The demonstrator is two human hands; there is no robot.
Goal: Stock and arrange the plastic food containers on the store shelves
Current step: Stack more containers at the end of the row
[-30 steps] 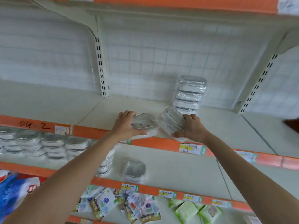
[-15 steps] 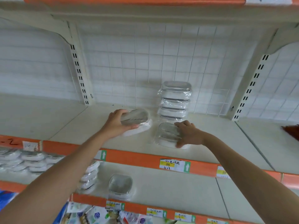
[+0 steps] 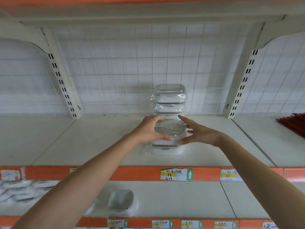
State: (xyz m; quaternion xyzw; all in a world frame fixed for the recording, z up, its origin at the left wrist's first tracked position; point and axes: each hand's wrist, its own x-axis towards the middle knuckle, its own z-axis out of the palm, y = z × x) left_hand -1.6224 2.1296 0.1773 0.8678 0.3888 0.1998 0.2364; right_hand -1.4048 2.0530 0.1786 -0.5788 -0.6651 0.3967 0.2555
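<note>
Gripping a wrapped container (image 3: 170, 129) with the left hand (image 3: 149, 129) atop another on the shelf (image 3: 82, 142); steadying with the right hand (image 3: 200, 133), fingers spread.

We see clear, glossy plastic in the container (image 3: 170, 129) held above the shelf (image 3: 82, 142) — its film wrap catches the light and crinkles. The stack (image 3: 170, 100) behind that container has the same shiny, see-through plastic under thin wrap. The shelf itself looks like smooth painted metal, cream and matt. Behind the stack, a wire grid (image 3: 132, 63) is coated white, with a dull finish. On the shelf's front edge, the strip (image 3: 132, 173) is smooth orange plastic, and the price tag (image 3: 176, 174) on it looks like paper — matt, printed and handwritten.
</note>
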